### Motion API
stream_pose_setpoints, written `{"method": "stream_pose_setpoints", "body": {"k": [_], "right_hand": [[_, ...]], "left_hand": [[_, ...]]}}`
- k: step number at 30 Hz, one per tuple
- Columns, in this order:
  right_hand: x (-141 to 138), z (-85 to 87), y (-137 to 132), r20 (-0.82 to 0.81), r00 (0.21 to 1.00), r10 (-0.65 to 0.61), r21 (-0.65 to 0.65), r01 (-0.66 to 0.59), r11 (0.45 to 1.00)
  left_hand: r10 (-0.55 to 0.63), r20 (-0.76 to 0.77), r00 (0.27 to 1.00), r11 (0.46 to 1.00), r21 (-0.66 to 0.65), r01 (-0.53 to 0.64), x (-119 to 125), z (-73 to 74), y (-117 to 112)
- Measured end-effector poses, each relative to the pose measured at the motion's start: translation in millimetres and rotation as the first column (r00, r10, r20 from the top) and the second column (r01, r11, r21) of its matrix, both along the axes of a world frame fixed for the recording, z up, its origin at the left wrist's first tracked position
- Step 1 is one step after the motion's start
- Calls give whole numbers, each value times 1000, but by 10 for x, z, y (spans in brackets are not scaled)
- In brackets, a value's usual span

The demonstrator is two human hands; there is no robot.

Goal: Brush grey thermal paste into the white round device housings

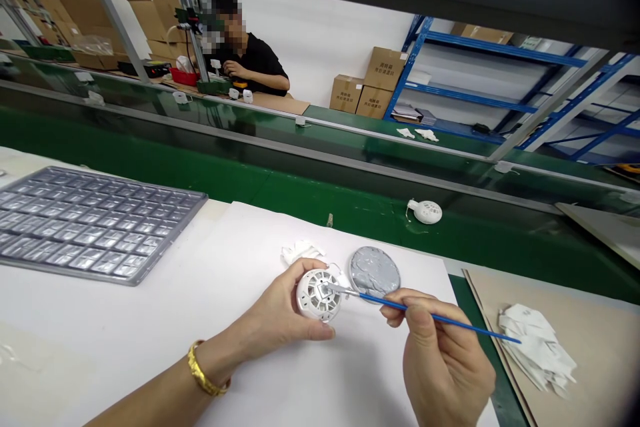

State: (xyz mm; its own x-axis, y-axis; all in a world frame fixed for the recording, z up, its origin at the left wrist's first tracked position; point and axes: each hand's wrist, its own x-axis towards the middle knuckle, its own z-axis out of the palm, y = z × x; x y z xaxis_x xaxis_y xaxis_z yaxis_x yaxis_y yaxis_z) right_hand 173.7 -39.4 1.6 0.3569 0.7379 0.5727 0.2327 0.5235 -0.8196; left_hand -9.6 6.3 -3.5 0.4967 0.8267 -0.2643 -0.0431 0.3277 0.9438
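Observation:
My left hand point(285, 310) grips a round white plastic housing point(306, 297) by its rim, with its spoked, vented face turned up. Between the thumb and fingers of my right hand point(440, 347) is a thin blue-handled paintbrush point(380, 300). Its tip meets the middle of the housing, where a small whitish patch shows. Just behind the housing a round dish of grey paste point(374, 270) lies on the white sheet point(240, 373). A crumpled white tissue point(303, 251) rests behind my left hand.
A clear compartment tray point(100, 220) lies at left. Crumpled tissues point(537, 347) sit on cardboard point(600, 340) at right. Another white housing point(427, 212) lies on the green conveyor belt point(280, 190). Across the line, a person in black point(263, 63) works near cartons point(385, 69) and blue shelving point(470, 97).

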Motion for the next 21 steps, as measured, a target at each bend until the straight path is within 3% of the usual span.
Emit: {"method": "stream_pose_setpoints", "body": {"k": [14, 21], "right_hand": [[-20, -30, -63, 71, 997, 9, 17, -11, 1000], [-49, 52, -89, 33, 996, -88, 26, 87, 996]], "left_hand": [[21, 3, 1000, 1000, -3, -21, -8, 18, -4], [31, 0, 1000, 999, 6, -31, -14, 20, -2]]}}
